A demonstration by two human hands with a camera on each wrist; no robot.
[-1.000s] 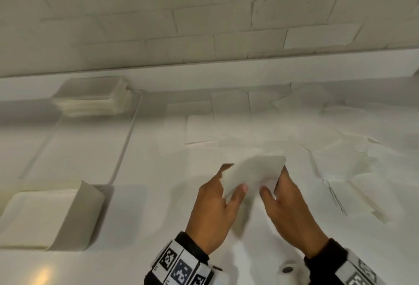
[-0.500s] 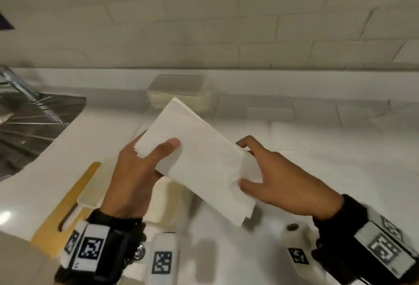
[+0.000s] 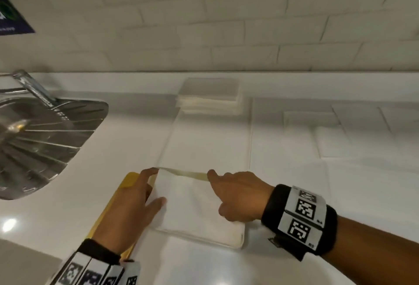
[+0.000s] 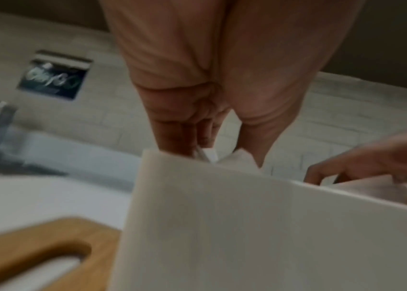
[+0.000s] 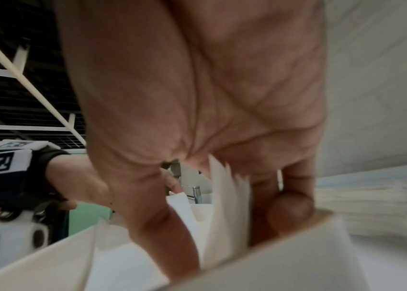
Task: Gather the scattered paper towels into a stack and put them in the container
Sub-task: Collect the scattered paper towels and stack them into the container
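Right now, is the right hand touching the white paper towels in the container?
Touching. The right wrist view shows the right hand with thumb and fingers pinching the white paper towels.

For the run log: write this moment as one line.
stage: placing | left hand: holds paper towels | right hand: holds paper towels | towels: lowered into container | loose towels: on counter

Sink [image 3: 45, 139] cut off at left edge; left hand [image 3: 129, 212] covers container [image 3: 235, 240] left wall; both wrist views blurred.

Kitchen: steel sink [image 3: 43, 139], tiled wall [image 3: 226, 24]
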